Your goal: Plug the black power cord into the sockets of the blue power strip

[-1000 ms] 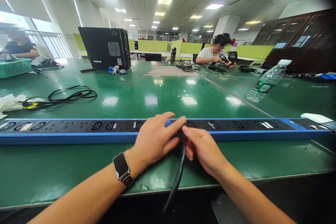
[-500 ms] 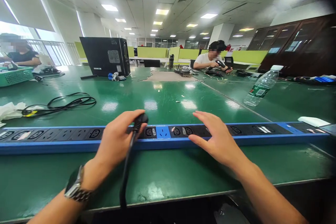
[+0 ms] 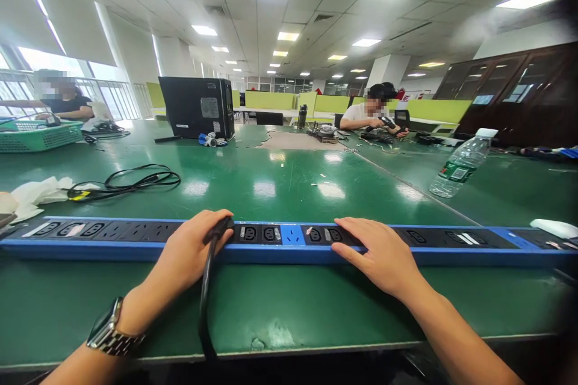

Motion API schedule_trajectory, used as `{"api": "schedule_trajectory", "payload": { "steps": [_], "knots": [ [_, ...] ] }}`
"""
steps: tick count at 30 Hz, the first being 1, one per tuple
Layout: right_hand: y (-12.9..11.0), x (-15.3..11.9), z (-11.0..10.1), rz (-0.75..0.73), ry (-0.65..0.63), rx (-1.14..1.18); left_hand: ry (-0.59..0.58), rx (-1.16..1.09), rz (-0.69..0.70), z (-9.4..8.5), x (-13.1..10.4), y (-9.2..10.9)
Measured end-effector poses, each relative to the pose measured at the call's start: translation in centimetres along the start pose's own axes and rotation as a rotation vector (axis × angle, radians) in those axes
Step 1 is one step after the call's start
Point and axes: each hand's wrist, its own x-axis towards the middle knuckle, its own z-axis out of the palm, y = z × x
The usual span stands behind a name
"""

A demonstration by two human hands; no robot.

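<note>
A: What is your left hand doing?

B: It is pinching a black plug between thumb and fingers, just left of the middle of a long blue-edged power strip. The hand is covering the plug's underside, so I cannot tell whether the plug is sitting in a socket. Its thick black cable is hanging down to the near edge of the green table.

A: And your right hand?

B: It is lying across the strip, thumb and fingers spread wide, the thumb on your side, the fingertips toward the far edge. I cannot tell how firmly it is pressing. Between your hands, a blue socket is facing up among black ones.

A: Is any writing showing?

B: Pale stickers are dotting the strip, too small to read. Farther back on the right, a water bottle is wearing a green label with a white barcode panel; its words are blurring. Toward the back, a black computer case is carrying a grey sticker, also unreadable.
</note>
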Motion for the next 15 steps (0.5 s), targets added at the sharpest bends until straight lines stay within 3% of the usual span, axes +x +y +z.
{"api": "schedule_trajectory", "payload": {
  "steps": [9, 12, 15],
  "knots": [
    [-0.7, -0.2, 0.1, 0.032, 0.018, 0.001, -0.031, -0.013, 0.018, -0.6, 0.2, 0.5],
    [-0.8, -0.3, 0.3, 0.019, 0.021, -0.002, 0.088, -0.057, -0.037, 0.4, 0.6, 2.1],
    [-0.7, -0.4, 0.3, 0.006, 0.026, -0.001, 0.035, -0.082, 0.054, 2.4, 1.4, 4.4]
  ]
}}
